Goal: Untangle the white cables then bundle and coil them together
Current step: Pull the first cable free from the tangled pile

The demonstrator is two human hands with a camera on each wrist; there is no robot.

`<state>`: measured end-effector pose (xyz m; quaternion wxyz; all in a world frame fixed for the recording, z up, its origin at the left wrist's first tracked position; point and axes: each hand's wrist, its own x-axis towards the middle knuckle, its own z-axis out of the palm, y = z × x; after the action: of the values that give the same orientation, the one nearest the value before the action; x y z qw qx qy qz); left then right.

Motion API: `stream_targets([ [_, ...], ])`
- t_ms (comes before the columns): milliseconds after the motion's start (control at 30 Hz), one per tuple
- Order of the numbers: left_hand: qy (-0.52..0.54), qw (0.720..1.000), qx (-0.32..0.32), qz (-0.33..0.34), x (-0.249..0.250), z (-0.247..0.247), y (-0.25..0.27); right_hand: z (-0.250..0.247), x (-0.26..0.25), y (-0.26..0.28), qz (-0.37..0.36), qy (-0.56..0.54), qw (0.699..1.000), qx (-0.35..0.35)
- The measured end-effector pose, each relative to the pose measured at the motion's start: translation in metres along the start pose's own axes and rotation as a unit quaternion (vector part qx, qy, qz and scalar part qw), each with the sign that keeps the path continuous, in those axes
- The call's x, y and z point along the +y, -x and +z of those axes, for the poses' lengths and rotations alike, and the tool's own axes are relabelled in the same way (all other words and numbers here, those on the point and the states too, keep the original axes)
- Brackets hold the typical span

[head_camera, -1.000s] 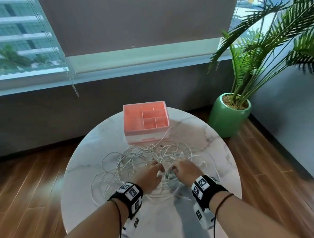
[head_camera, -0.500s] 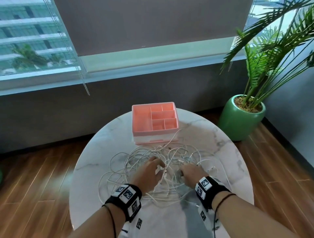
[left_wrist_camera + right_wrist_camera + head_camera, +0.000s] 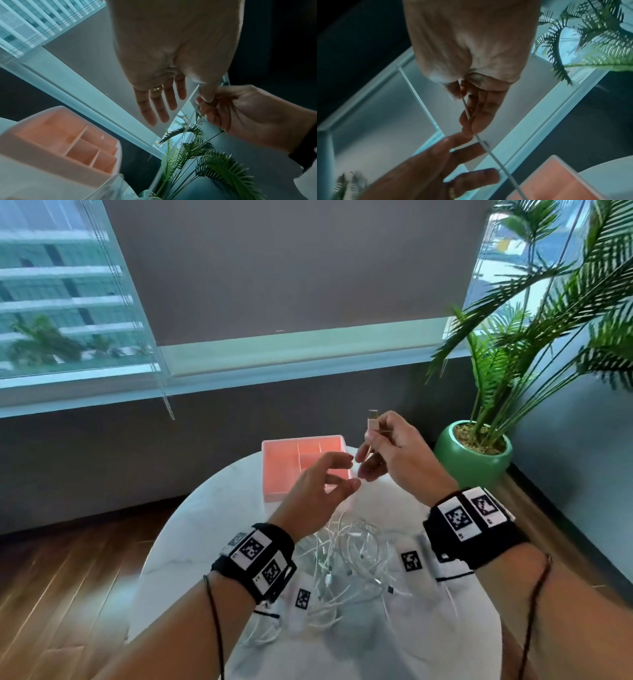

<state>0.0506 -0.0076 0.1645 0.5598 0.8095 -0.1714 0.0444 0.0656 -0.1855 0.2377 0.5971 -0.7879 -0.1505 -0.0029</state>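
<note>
White cables (image 3: 346, 563) lie mostly knotted on the marble table (image 3: 191, 529), just one plug end (image 3: 372, 419) pinched aloft by the right hand (image 3: 394, 453), left hand (image 3: 318, 484) open beside it, so untangling looks barely begun.

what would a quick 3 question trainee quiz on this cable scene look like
1. True or false: the right hand pinches a cable end raised above the table.
2. Which hand is open with nothing gripped? A) left hand B) right hand
3. Fill in: the rest of the white cables lie in a tangle on the ____, nearer the person than the pink organizer.

Key: 1 true; 2 A; 3 table
</note>
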Motion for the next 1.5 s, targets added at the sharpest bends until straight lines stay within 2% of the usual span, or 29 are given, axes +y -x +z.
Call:
stream_targets([
  [100, 0.019, 0.999, -0.035, 0.013, -0.002, 0.009, -0.008, 0.006, -0.036, -0.003, -0.052, -0.068, 0.996, 0.036],
  [167, 0.011, 0.998, -0.054, -0.008, -0.011, 0.013, -0.007, 0.003, -0.058, -0.009, -0.089, -0.124, 0.985, 0.082],
  [233, 0.000, 0.997, -0.074, -0.036, -0.028, 0.013, 0.002, -0.007, -0.079, -0.017, -0.135, -0.197, 0.961, 0.139],
  [333, -0.015, 0.994, -0.082, -0.074, -0.062, 0.004, 0.021, -0.034, -0.109, -0.026, -0.221, -0.286, 0.907, 0.215],
  [400, -0.035, 0.992, -0.070, -0.101, -0.080, -0.005, 0.030, -0.054, -0.119, -0.028, -0.263, -0.295, 0.883, 0.255],
  [433, -0.044, 0.991, -0.063, -0.110, -0.085, -0.009, 0.032, -0.062, -0.119, -0.029, -0.272, -0.283, 0.880, 0.267],
  [500, -0.044, 0.991, -0.061, -0.111, -0.084, -0.017, 0.032, -0.068, -0.107, -0.028, -0.268, -0.233, 0.893, 0.278],
  [600, -0.001, 0.993, -0.041, -0.108, -0.066, -0.024, 0.024, -0.054, -0.069, -0.026, -0.217, -0.114, 0.941, 0.235],
  [700, 0.087, 0.988, 0.018, -0.125, -0.045, -0.028, 0.010, -0.025, -0.024, -0.017, -0.124, 0.048, 0.986, 0.100],
  [733, 0.109, 0.986, 0.035, -0.122, -0.038, -0.028, 0.007, -0.013, -0.008, -0.013, -0.091, 0.099, 0.990, 0.032],
  [800, 0.131, 0.984, 0.060, -0.105, -0.023, -0.028, 0.002, 0.014, 0.019, -0.002, -0.047, 0.175, 0.980, -0.081],
  [867, 0.128, 0.985, 0.085, -0.075, -0.009, -0.029, 0.001, 0.038, 0.038, 0.006, -0.014, 0.179, 0.977, -0.118],
  [1000, 0.084, 0.990, 0.115, -0.006, 0.005, -0.033, 0.003, 0.064, 0.053, 0.006, 0.027, 0.144, 0.987, -0.061],
  [1067, 0.107, 0.988, 0.111, -0.010, 0.007, -0.033, 0.007, 0.069, 0.057, 0.003, 0.026, 0.117, 0.992, -0.046],
  [1133, 0.123, 0.986, 0.107, -0.020, 0.007, -0.032, 0.011, 0.070, 0.057, 0.003, 0.031, 0.103, 0.992, -0.060],
  [1233, 0.136, 0.983, 0.110, -0.056, -0.002, -0.028, 0.014, 0.070, 0.052, 0.006, 0.031, 0.062, 0.996, -0.059],
  [1300, 0.120, 0.987, 0.076, -0.081, -0.015, -0.024, 0.020, 0.069, 0.045, 0.004, 0.021, 0.001, 0.999, -0.031],
  [1400, 0.056, 0.991, -0.035, -0.112, -0.043, -0.009, 0.038, 0.064, 0.030, -0.001, 0.008, -0.047, 0.999, -0.006],
  [1500, -0.026, 0.991, -0.049, -0.122, -0.075, 0.002, 0.053, 0.053, 0.010, -0.006, -0.017, -0.068, 0.997, 0.016],
])
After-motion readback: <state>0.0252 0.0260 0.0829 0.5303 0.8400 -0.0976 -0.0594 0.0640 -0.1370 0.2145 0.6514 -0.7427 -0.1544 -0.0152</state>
